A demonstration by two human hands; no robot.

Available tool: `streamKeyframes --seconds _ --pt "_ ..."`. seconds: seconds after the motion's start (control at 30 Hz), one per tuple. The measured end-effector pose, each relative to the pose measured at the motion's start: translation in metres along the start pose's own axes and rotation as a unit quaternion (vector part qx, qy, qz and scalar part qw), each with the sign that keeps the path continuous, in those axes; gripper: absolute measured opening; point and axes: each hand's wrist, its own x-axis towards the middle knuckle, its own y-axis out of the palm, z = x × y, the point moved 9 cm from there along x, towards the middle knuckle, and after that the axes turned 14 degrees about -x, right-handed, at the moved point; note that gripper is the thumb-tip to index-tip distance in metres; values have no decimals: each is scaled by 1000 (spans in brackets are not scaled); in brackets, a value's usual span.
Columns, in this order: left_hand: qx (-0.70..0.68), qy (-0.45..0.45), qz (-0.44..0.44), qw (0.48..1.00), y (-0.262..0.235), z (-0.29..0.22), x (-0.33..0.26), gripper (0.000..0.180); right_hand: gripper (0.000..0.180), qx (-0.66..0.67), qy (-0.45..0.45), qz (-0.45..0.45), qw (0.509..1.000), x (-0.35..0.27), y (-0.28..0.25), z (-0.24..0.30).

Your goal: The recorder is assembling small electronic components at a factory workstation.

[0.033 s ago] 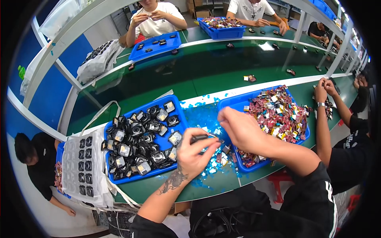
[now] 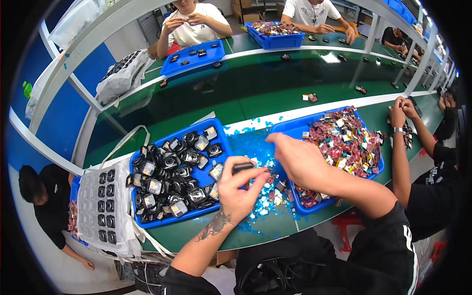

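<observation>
My left hand (image 2: 237,192) pinches a small black camera-like housing (image 2: 242,168) between thumb and fingers. My right hand (image 2: 304,161) hovers just right of it, over the near left corner of a blue tray (image 2: 291,129). Its fingers bend downward and their tips are smeared, so any held thing is hidden. Small red circuit boards (image 2: 344,140) with white and yellow parts heap up in that tray. To the left, another blue tray (image 2: 214,123) holds many black housings (image 2: 169,161) with round or square faces. Blue film scraps (image 2: 247,143) lie scattered between the trays.
A clear blister tray (image 2: 91,204) with black round parts stands at far left. Beyond runs a green conveyor belt (image 2: 236,88) carrying a few small parts. White metal posts (image 2: 78,83) frame the bench. People work across the belt and at my right; another person is at left.
My right hand's fingertips have shifted slightly, with the index finger straighter and blurred. The black housing in my left hand has tilted a little, and its thin front end no longer shows.
</observation>
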Motion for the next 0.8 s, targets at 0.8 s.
streamKeyframes --seconds 0.8 --pt "-419 -191 29 887 19 39 -3 47 12 240 81 -89 963 8 -7 24"
